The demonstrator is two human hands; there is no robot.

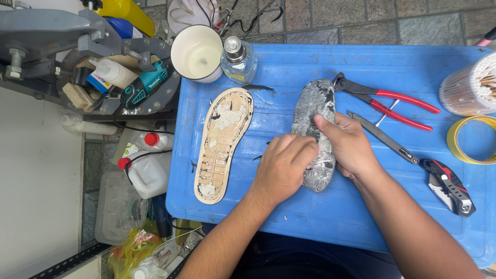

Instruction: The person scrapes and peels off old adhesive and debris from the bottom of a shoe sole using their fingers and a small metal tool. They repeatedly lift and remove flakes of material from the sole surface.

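1. Blue plastic table top (310, 217) over stone floor; I view from head cam.
2. Grey sole piece (315, 111) lies flat mid-table, glue-crusted side up.
3. Left hand (283, 168) curled, fingers pressing/rubbing its surface.
4. Right hand (347, 147) clamps its edge w/ thumb on top, prob. to stop sliding.
5. Tan outsole (223, 144) just left; red pincers (385, 101), utility knife (448, 187) to the right, within reach.

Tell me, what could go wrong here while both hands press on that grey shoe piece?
The glass bottle and white cup stand close behind the grey shoe piece; a jerk could tip them. The red-handled pincers touch its top end, near the right hand, and might nick it.
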